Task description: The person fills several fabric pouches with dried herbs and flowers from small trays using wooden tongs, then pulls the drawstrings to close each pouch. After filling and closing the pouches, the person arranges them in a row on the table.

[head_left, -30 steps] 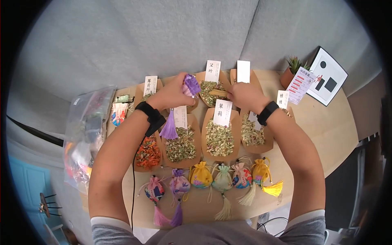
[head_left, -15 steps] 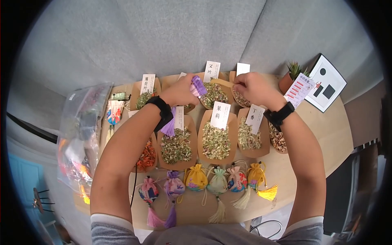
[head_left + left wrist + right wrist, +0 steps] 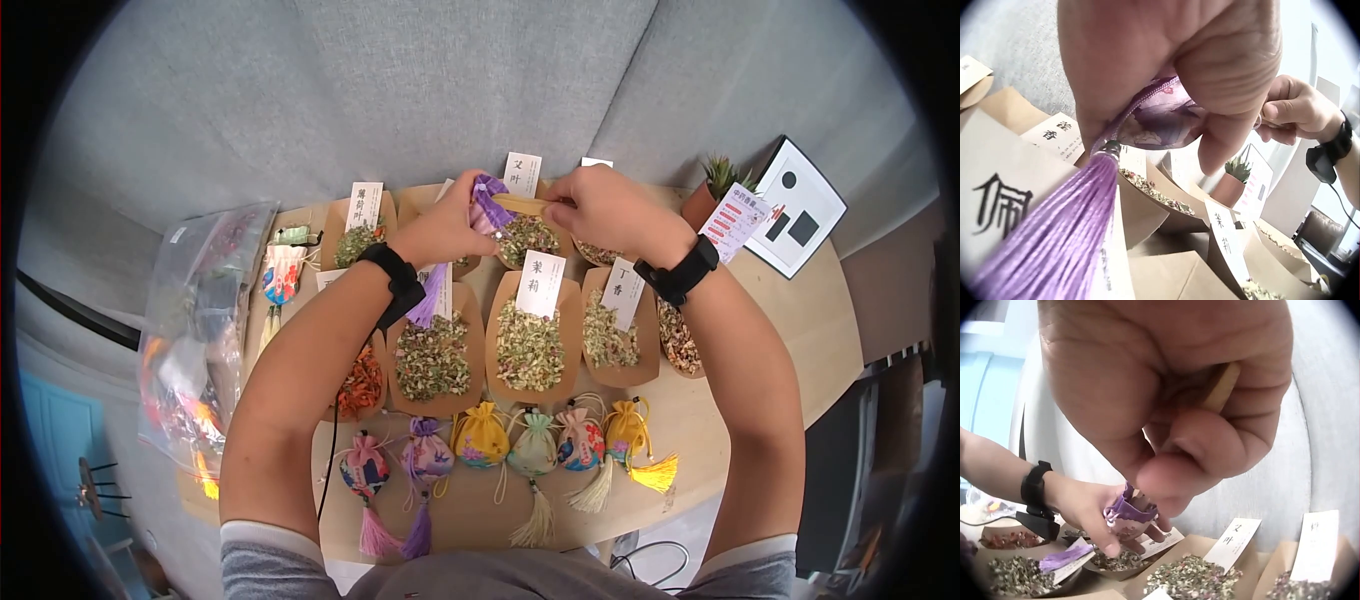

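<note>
My left hand [image 3: 445,225] grips a purple flowered drawstring pouch [image 3: 490,190], its mouth turned to the right. From the pouch hangs a purple tassel [image 3: 1063,231], below the hand in the left wrist view. With thumb and fingers, my right hand [image 3: 610,212] pinches the handle of a wooden scoop [image 3: 520,204]. The scoop's far end lies at the pouch mouth in the head view, and what it carries is hidden. Both hands are above dried herbs [image 3: 528,240] in a brown paper tray at the back row.
Several paper trays of dried herbs with label cards stand in two rows, one with orange petals [image 3: 360,385]. Tasselled pouches [image 3: 535,445] line the front. A clear plastic bag [image 3: 190,330] lies left; a potted plant [image 3: 715,185] and a framed board [image 3: 800,205] stand right.
The right hand has lifted the scoop from the back tray, then brought it left to the pouch mouth. The left hand keeps hold of the pouch. The head view has shifted slightly.
</note>
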`<move>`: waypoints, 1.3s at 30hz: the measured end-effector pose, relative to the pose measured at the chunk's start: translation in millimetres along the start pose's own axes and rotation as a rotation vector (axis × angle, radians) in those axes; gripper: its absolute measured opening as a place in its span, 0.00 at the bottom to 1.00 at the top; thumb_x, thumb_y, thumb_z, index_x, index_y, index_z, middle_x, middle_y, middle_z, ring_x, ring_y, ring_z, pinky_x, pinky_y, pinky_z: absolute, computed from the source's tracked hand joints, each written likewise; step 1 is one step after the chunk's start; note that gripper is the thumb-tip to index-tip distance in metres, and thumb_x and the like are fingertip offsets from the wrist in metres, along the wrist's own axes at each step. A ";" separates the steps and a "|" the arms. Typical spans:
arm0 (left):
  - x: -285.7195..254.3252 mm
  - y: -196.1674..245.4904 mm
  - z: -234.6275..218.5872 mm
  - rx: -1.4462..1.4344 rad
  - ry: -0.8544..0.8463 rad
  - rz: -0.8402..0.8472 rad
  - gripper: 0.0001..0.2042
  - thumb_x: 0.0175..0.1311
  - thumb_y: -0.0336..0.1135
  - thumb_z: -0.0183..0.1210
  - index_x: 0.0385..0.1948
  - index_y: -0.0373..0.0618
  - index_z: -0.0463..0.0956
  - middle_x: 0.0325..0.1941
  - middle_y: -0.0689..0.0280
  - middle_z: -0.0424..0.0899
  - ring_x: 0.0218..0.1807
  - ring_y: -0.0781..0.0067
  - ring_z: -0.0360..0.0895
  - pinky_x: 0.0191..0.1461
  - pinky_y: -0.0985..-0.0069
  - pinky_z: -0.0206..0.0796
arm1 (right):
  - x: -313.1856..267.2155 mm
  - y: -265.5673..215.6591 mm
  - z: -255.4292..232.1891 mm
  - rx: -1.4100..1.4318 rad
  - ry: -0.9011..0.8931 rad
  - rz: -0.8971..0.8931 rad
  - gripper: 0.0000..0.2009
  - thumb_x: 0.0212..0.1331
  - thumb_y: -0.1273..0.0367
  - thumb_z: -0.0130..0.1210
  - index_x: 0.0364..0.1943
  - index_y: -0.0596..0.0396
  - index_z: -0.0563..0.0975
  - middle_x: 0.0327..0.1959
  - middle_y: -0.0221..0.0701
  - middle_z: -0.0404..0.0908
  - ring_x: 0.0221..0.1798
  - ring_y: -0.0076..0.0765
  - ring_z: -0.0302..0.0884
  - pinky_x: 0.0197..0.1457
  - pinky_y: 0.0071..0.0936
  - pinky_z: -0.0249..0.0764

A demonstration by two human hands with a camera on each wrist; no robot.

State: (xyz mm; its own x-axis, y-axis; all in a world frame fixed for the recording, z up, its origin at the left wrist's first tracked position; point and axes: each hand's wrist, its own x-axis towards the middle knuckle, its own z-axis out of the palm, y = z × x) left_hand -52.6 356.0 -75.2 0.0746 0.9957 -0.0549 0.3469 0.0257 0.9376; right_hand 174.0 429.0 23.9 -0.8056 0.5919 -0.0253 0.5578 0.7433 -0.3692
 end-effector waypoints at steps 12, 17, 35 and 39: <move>-12.9 4.1 9.4 -0.151 0.108 0.137 0.41 0.53 0.30 0.75 0.67 0.36 0.57 0.52 0.64 0.78 0.52 0.76 0.77 0.56 0.75 0.72 | -5.5 -5.0 -11.3 -0.066 0.114 -0.129 0.11 0.61 0.66 0.58 0.39 0.59 0.86 0.30 0.46 0.85 0.35 0.55 0.83 0.43 0.46 0.78; -10.9 -20.5 -2.6 -0.109 0.085 0.156 0.40 0.53 0.28 0.74 0.67 0.37 0.58 0.53 0.63 0.79 0.54 0.75 0.78 0.58 0.74 0.72 | -6.4 41.7 -6.9 -0.158 -0.030 0.106 0.13 0.64 0.65 0.55 0.39 0.60 0.85 0.34 0.46 0.86 0.38 0.55 0.84 0.45 0.45 0.78; -18.5 -10.5 -1.6 -0.098 0.053 0.101 0.42 0.51 0.28 0.75 0.67 0.37 0.56 0.54 0.62 0.78 0.55 0.73 0.77 0.61 0.73 0.71 | 2.2 51.5 40.2 0.150 -0.311 0.346 0.19 0.72 0.60 0.50 0.39 0.65 0.82 0.30 0.32 0.84 0.29 0.30 0.81 0.35 0.31 0.77; -18.3 -11.5 -1.9 -0.131 0.037 0.104 0.41 0.51 0.28 0.75 0.66 0.37 0.57 0.53 0.62 0.79 0.55 0.74 0.77 0.61 0.73 0.71 | 3.3 63.7 57.4 -0.005 -0.189 0.119 0.15 0.66 0.63 0.54 0.36 0.63 0.84 0.30 0.43 0.85 0.37 0.49 0.84 0.46 0.42 0.77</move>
State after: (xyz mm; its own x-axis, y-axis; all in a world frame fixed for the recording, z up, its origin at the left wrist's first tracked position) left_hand -59.7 337.6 -84.3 0.0681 0.9962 0.0552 0.2138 -0.0686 0.9745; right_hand 195.4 460.4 -53.0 -0.7566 0.6072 -0.2425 0.6520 0.6733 -0.3486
